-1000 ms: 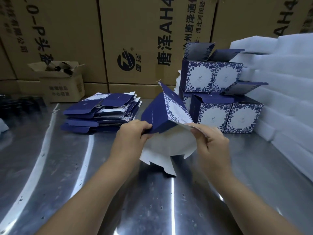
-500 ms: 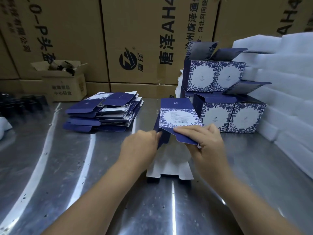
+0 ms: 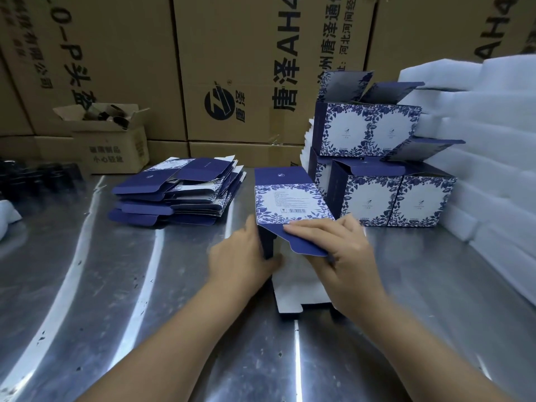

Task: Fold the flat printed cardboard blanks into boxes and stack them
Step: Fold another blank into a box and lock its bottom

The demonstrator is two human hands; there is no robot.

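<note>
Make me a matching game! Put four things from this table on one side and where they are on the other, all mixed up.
Things:
1. half-folded box
2. pile of flat blanks
3. finished boxes
4. white foam sheets

Places:
A. along the far right side
B. between the left hand and the right hand
C. stacked in two layers behind the right hand
D. lying to the left of the left hand

Pairs: 1-B, 2-D, 3-C, 4-A.

Single head view, looking forward-down, close over steel table point(image 3: 121, 285).
</note>
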